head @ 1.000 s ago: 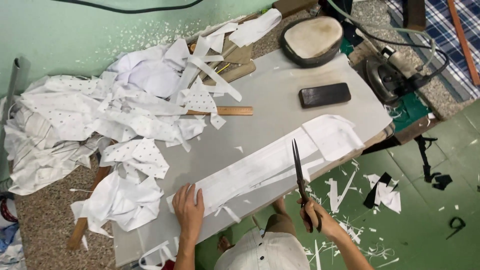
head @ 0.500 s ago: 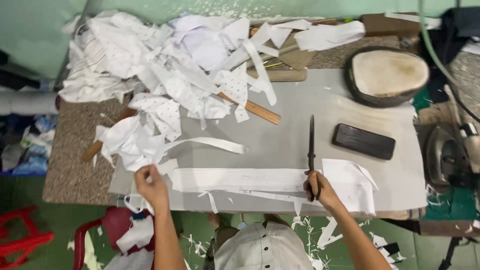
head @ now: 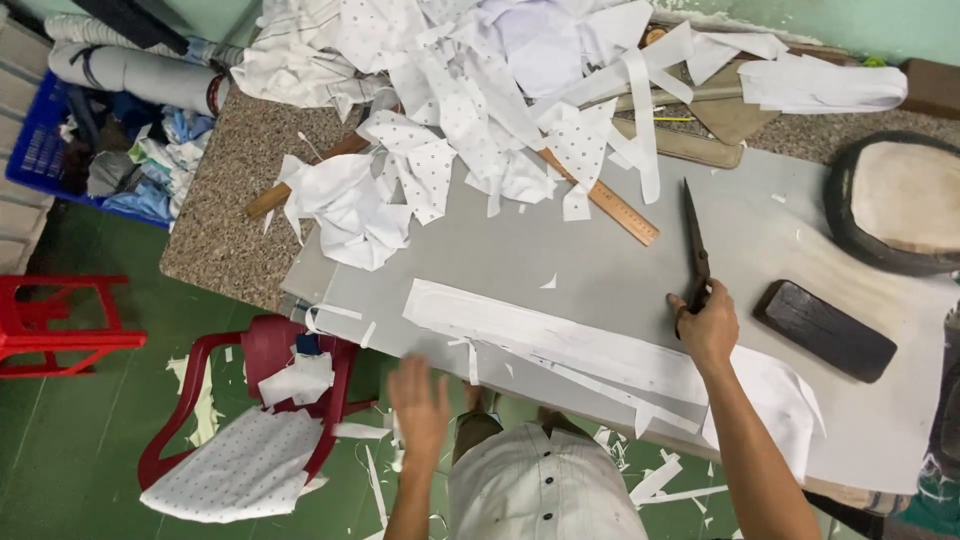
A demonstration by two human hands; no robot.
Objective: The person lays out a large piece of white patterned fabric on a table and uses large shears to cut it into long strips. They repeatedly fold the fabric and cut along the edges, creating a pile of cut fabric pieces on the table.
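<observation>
We see the right hand (head: 708, 325) closed around the handles of long dark scissors (head: 693, 235), whose blades lie together, pointing to the far side over bare grey board (head: 600, 270). The left hand (head: 420, 405) hangs off the table's near edge, fingers spread and blurred, holding nothing. Between the hands lies a long white fabric strip (head: 560, 345), running from the near left of the board toward the right hand, its near edge close to the table edge. A dark flat block (head: 825, 330) sits just right of the right hand. At the far side a heap of white dotted scraps (head: 460, 110) covers a wooden ruler (head: 600, 205). The open room lies mid-board, between heap and strip. A red chair (head: 265, 385) stands near left, off the table.
</observation>
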